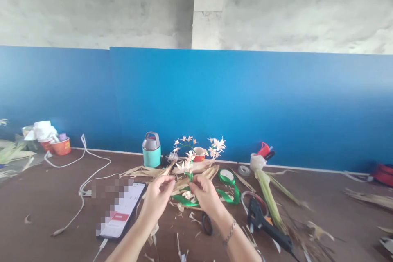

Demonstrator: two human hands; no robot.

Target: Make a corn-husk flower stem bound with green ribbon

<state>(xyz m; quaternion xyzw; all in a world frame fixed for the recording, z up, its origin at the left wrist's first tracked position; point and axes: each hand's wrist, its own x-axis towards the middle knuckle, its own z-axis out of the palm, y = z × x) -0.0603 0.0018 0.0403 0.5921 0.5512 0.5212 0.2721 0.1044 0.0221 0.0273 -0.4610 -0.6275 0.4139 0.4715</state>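
Observation:
My right hand (204, 191) pinches the green stems of a small spray of pale flowers (186, 166), which stands upright above its fingertips. To the left of it, my left hand (159, 192) has thumb and forefinger brought close together; whatever lies between them is too small to make out. Green ribbon (186, 200) lies beneath and between the hands and runs toward a ribbon roll (227, 175) on the right. Behind the hands are dry husks (199, 167) and more pale flowers (217, 144) on thin stems.
A phone (123, 211) with a cable lies left of my forearms. On the right are a black glue gun (267, 225), a tape roll (244, 170) and green stalks (270, 200). A turquoise flask (152, 155) stands at the back, before the blue partition (239, 102).

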